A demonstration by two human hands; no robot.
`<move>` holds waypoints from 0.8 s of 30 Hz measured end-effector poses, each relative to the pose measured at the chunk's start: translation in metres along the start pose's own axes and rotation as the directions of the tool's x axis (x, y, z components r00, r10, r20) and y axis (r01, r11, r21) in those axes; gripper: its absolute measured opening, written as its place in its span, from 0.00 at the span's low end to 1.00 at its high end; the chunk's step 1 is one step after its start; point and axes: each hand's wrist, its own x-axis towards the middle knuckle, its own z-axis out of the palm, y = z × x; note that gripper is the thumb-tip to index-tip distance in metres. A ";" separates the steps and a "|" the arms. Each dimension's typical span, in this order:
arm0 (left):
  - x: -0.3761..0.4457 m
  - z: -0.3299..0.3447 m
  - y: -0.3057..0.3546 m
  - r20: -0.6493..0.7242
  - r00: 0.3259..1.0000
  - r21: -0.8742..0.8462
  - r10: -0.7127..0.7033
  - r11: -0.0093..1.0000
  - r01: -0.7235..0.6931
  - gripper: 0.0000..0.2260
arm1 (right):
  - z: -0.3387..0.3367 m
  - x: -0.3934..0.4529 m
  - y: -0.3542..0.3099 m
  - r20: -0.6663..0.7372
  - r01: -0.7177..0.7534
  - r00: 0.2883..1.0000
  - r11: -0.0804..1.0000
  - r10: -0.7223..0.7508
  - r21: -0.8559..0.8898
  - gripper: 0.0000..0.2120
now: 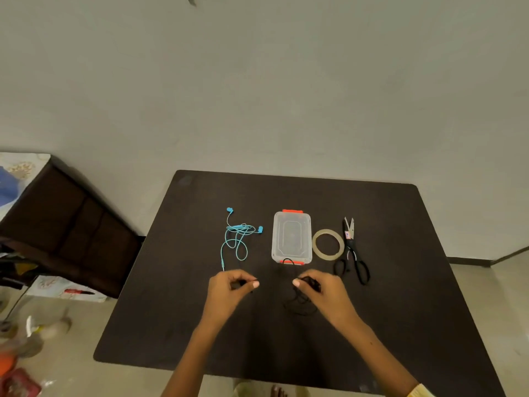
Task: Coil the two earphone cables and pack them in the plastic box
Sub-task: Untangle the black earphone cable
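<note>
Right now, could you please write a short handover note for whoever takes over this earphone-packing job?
Left hand pinches one end of the black earphone cable; right hand grips a bunch of it, the rest loose on the table.
Blue earphone cable lies tangled left of the plastic box, untouched.
The box has its lid on.
Done: nothing packed.
Left: coil both cables, open the box, pack them.

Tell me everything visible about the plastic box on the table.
The plastic box is a small clear rectangular container with rounded corners and what look like orange-red latches at its far and near ends. Its lid looks closed and it lies flat on the dark table, between the blue earphones and the tape roll. A loop of the black earphone cable shows at its near end. Neither hand touches it.
</note>
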 end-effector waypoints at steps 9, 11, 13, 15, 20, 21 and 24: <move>-0.022 0.021 -0.026 -0.090 0.996 0.132 -0.026 0.991 0.038 0.08 | 0.011 -0.042 0.024 0.018 -0.138 0.990 0.990 0.139 -0.018 0.23; -0.023 0.023 -0.028 -0.065 0.997 0.173 -0.045 0.983 0.056 0.12 | 0.012 -0.044 0.023 0.028 -0.169 0.985 0.985 0.170 -0.039 0.24; -0.023 0.025 -0.028 -0.023 0.998 0.240 -0.065 0.968 0.069 0.18 | 0.011 -0.043 0.020 0.023 -0.170 0.985 0.983 0.172 -0.074 0.25; -0.023 0.027 -0.027 0.028 0.996 0.265 -0.088 0.961 0.078 0.21 | 0.008 -0.041 0.016 0.004 -0.156 0.988 0.982 0.157 -0.102 0.22; -0.023 0.036 -0.015 0.104 0.992 0.033 -0.077 0.997 0.074 0.14 | 0.005 -0.041 0.003 -0.027 -0.136 0.990 0.990 0.135 -0.041 0.07; -0.022 0.038 -0.011 0.131 0.987 -0.021 -0.097 0.995 0.101 0.14 | 0.004 -0.040 -0.001 -0.016 -0.146 0.989 0.989 0.146 0.009 0.07; -0.015 0.044 -0.004 0.249 0.959 -0.150 -0.135 0.973 0.176 0.20 | -0.001 -0.039 -0.015 0.046 -0.126 0.992 0.982 0.121 0.139 0.09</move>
